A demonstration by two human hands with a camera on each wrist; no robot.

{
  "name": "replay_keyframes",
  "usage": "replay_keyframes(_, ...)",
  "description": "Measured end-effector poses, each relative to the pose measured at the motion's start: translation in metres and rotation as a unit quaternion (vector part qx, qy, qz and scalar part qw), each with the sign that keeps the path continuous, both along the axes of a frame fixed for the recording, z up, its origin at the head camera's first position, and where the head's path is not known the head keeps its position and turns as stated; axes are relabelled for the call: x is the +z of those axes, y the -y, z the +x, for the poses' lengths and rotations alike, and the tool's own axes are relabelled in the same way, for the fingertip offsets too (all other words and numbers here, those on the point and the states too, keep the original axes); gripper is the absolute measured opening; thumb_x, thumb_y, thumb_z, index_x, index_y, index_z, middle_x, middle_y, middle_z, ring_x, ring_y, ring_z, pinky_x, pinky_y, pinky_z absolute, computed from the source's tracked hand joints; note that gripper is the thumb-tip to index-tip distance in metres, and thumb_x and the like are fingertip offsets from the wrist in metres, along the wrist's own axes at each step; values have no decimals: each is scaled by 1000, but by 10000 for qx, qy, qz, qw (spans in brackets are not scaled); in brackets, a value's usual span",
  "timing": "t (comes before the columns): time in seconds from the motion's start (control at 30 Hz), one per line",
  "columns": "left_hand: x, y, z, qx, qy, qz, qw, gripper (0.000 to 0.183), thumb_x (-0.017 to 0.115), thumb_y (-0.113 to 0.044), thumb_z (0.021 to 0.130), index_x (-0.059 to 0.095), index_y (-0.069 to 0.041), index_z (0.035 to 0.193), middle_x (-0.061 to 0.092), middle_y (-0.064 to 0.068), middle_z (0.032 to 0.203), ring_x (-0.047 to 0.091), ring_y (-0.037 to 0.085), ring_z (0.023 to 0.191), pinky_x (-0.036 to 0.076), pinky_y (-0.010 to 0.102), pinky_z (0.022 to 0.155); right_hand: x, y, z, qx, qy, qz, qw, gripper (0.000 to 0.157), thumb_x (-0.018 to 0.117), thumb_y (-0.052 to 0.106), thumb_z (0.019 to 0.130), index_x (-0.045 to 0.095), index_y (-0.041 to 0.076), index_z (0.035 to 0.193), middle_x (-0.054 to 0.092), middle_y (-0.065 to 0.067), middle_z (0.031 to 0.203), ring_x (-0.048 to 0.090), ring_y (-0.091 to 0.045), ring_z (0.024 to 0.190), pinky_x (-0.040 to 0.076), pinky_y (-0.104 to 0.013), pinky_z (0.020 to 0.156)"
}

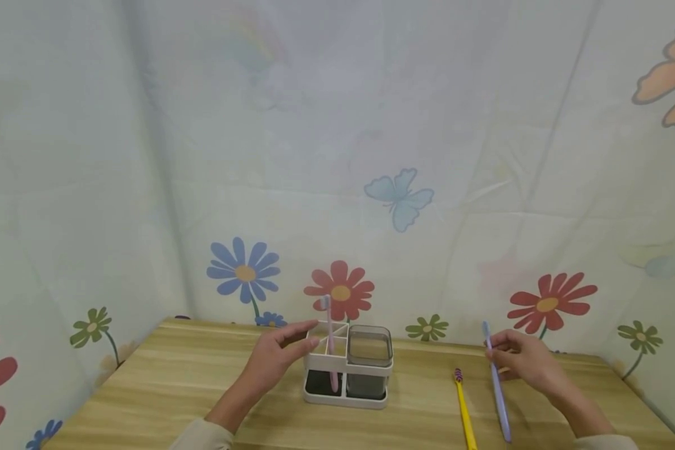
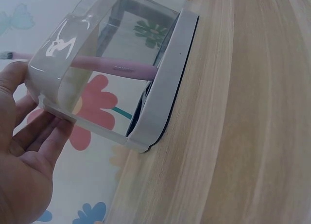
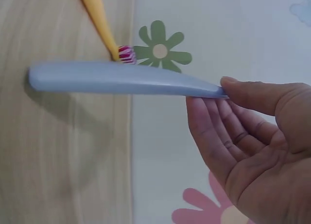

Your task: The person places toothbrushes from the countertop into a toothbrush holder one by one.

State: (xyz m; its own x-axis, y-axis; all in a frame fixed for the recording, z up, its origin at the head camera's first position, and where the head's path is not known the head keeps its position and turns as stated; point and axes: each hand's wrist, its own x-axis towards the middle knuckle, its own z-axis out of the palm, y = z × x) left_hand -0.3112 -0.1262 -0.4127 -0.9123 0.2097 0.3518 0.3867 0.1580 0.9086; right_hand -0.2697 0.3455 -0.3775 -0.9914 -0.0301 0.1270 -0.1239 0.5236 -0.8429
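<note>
My left hand (image 1: 278, 353) grips the upper left corner of a white toothbrush holder (image 1: 365, 404), thumb in front and fingers at its side. A pink toothbrush (image 2: 116, 67) stands in one of the holder's divided slots, bristles up. Beside it, a clear grey cup (image 1: 369, 345) fills the right half of the holder. Over on the right, my right hand (image 1: 525, 362) pinches a light blue-purple toothbrush (image 3: 121, 79) near its neck between thumb and fingers. That brush is tilted head up, its handle end low over the table. Its head is hidden behind the thumb in the right wrist view.
A yellow toothbrush (image 1: 464, 412) with purple-and-white bristles lies on the wooden table (image 1: 169, 381), just left of the brush in my right hand. Behind the table's back edge hangs a pale curtain (image 1: 292, 156) printed with flowers and butterflies.
</note>
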Motion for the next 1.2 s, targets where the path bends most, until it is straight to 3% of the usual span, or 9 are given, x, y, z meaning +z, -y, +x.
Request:
replay_keyframes(0.5, 3, 0, 1, 39, 27, -7, 10000, 42, 81, -27, 97, 74, -12, 135, 71, 9, 136, 65, 28, 128, 53, 43, 106, 14, 10, 7, -149, -1170, 47, 9930, 21, 69, 3, 104, 61, -12, 116, 71, -18, 109, 72, -10, 90, 65, -36, 76)
replay_keyframes(1.2, 2, 0, 2, -52, 64, -21, 10000, 43, 79, -27, 98, 73, -10, 137, 69, 15, 138, 64, 32, 130, 53, 45, 107, 10, 7, 8, 34, -1351, -163, 9907, 17, 69, -1, 102, 62, -11, 114, 73, -17, 109, 73, -7, 91, 65, -34, 75)
